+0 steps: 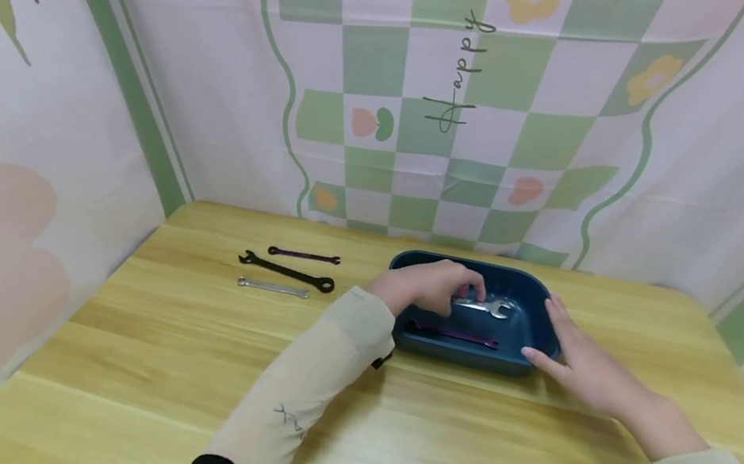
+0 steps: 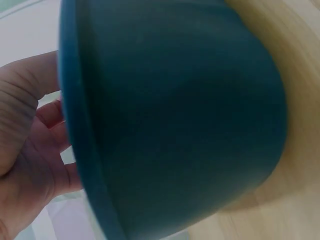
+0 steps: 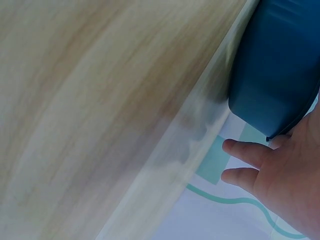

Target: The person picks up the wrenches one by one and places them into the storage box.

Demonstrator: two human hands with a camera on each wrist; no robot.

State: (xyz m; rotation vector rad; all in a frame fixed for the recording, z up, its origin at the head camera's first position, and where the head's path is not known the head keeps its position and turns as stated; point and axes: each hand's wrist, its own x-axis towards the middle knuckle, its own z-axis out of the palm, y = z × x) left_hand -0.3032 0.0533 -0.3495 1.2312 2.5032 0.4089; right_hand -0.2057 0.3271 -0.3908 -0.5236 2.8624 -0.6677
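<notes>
A: Status pls. What's hidden?
B: Silver wrench (image 1: 498,309) in the blue basin (image 1: 461,360): open-ended head shows, other end's under the left hand (image 1: 432,283).
A: Left fingers?
B: Bent down at that wrench. Can't tell if they've got hold of it or just touch. L wrist cam's no help; basin wall fills most of it & covers the fingertips.
A: Right hand (image 1: 581,366)?
B: Fingers spread, fairly straight, resting against the basin's right end; thumb at the front corner. Some tips hidden behind the rim.
A: Any text?
B: Backdrop cloth (image 1: 582,79) says "Happy", sideways, w/ more lettering cut off up top. "Ro" on the left cloth panel (image 1: 89,142). Left sleeve (image 1: 320,361) has small script, can't read it.
A: Wrench qty?
B: 5 visible. Basin, 2: the silver one plus a dark purple wrench (image 1: 457,335) along the near wall. Table (image 1: 453,461), 3, left of basin, apart: small purple wrench (image 1: 303,255) at back, black combination wrench (image 1: 287,271) mid, thin silver wrench (image 1: 273,288) nearest. Black's biggest. Can't tell if another's under the left hand.
</notes>
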